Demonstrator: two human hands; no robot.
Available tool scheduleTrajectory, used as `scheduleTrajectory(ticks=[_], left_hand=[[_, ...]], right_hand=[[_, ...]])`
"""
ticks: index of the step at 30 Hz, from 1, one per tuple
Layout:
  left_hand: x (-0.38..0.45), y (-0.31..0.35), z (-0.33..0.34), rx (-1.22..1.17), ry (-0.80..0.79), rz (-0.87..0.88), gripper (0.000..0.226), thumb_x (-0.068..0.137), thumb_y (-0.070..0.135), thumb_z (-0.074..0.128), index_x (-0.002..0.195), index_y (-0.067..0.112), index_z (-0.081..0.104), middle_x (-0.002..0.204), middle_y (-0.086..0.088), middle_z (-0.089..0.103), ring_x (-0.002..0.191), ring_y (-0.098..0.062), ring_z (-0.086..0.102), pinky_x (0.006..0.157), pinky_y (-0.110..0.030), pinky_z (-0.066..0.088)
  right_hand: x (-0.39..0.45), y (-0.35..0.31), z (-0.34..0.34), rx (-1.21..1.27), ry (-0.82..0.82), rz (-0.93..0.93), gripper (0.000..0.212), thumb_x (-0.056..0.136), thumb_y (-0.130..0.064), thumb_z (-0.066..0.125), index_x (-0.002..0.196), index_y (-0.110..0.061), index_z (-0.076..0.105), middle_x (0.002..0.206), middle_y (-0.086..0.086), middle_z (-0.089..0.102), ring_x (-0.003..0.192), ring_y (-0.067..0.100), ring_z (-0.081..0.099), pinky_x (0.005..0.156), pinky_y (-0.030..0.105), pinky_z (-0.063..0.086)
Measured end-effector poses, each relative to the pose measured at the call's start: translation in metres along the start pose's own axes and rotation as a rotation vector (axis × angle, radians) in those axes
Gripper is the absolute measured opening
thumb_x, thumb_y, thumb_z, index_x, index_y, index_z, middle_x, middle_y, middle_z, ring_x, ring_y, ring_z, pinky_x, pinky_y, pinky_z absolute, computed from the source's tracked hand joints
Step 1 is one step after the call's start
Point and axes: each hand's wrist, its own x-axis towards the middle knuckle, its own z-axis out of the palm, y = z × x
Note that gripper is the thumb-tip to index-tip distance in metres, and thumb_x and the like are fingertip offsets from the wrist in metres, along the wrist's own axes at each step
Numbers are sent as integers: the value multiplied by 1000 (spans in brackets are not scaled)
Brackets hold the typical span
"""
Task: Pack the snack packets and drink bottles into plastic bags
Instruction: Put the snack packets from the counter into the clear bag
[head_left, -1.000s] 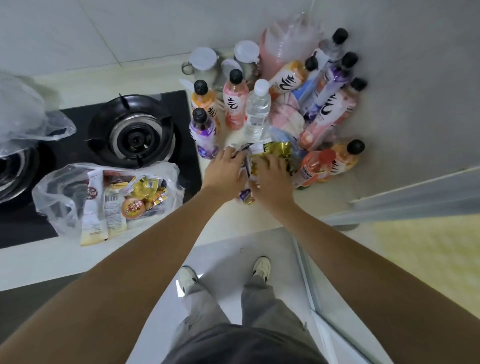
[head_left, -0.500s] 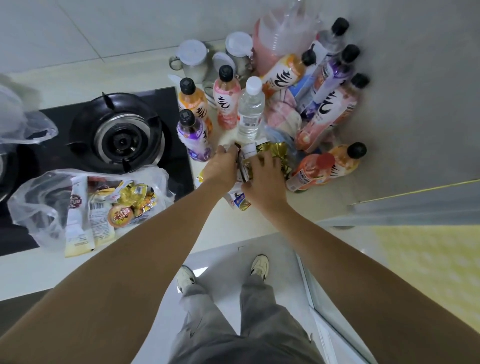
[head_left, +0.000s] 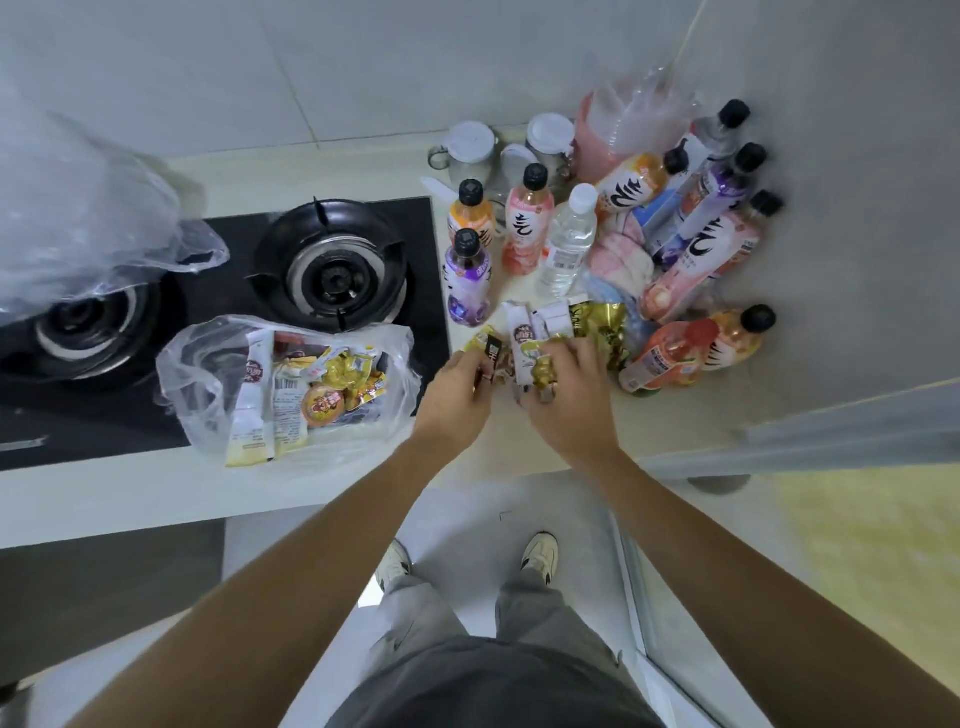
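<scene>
My left hand (head_left: 457, 387) and right hand (head_left: 566, 395) are side by side at the front edge of the pale cream countertop (head_left: 519, 452), both curled down onto a loose pile of small snack packets (head_left: 530, 338) w/ white, gold and dark wrappers. Left fingers are pinched shut on a slim dark packet (head_left: 492, 358) standing up between them; right fingers are closed over a crinkly gold-foil packet (head_left: 543, 369), rest of the pile just beyond my knuckles. Left of my hands, touching the black glass gas hob (head_left: 218, 291), lies a clear thin plastic bag (head_left: 192, 374), mouth open toward me, already holding several white and yellow packets plus a round orange-lidded cup. Behind the pile stand drink bottles: a purple-label bottle w/ black cap (head_left: 467, 275), a pink-label one (head_left: 524, 228), a clear water bottle w/ white cap (head_left: 569, 244). More bottles lean against the grey wall at the right; an orange-red one (head_left: 670, 353) lies on its side nr my right hand. Another crumpled clear bag (head_left: 78, 218) sits over the far-left burner.
</scene>
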Motion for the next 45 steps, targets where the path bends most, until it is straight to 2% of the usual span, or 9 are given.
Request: scheduleTrajectory(ticks=[8,13,17,21,26,29,34,39,45], left_hand=[[-88,-41,-68,-164,118,-46,16,97,11,57,98,27,55,85,13,57,62,-15,59,59,-37,52],[-113,-78,-113,-200,210,-153,15,97,6,56,97,20,57,77,7,61,54,-15,64,58,-41,53],[-114,-114,-142,-208,238,-247,16,97,6,56,94,21,55,79,2,61,54,-18,66,62,-47,56],[-99,-148,-159,-195,232,-297,14,96,12,59,92,25,56,80,3,62,59,-21,67,64,-46,58],[-68,-170,-169,-114,208,-281,10,96,16,61,91,24,57,81,5,65,69,-14,61,64,-32,48],[-49,-175,-170,-66,157,-277,6,94,19,61,92,24,60,78,3,66,71,-19,62,68,-39,55],[-32,-173,-174,96,128,-229,20,91,25,65,111,21,66,109,-3,67,95,-25,64,79,-39,55],[-42,-170,-182,283,152,-214,26,96,35,60,116,19,60,117,-1,57,95,-26,63,70,-39,51],[-66,-141,-174,304,226,-60,14,98,34,56,103,21,58,106,4,58,85,-21,63,61,-35,46]], right_hand=[[-41,-89,21,105,-46,-117,50,73,-9,70,122,-15,63,123,4,47,118,27,53,96,40,50],[-45,-150,51,141,-135,-206,47,74,-15,73,121,-16,64,119,2,48,113,24,54,88,24,40],[-42,-186,81,127,-259,-269,49,76,-16,71,124,-16,61,123,2,47,119,25,51,93,36,51],[-30,-208,111,34,-333,-264,49,77,-19,70,125,-16,61,126,4,47,122,27,47,90,43,51],[-2,-215,147,-48,-371,-149,42,81,-23,69,122,-15,60,125,4,45,118,30,49,87,49,52],[11,-213,165,-93,-340,-68,39,83,-25,69,119,-13,59,127,8,46,118,32,49,87,52,53],[15,-211,177,-193,-285,-83,41,89,-32,69,124,-15,58,132,9,48,124,33,46,98,53,48],[0,-206,166,-129,-265,-127,41,91,-32,68,127,-14,59,132,9,51,126,31,45,99,48,49],[-19,-196,130,-8,-183,-247,33,92,-24,64,122,-12,61,124,8,53,125,32,50,100,47,48]])
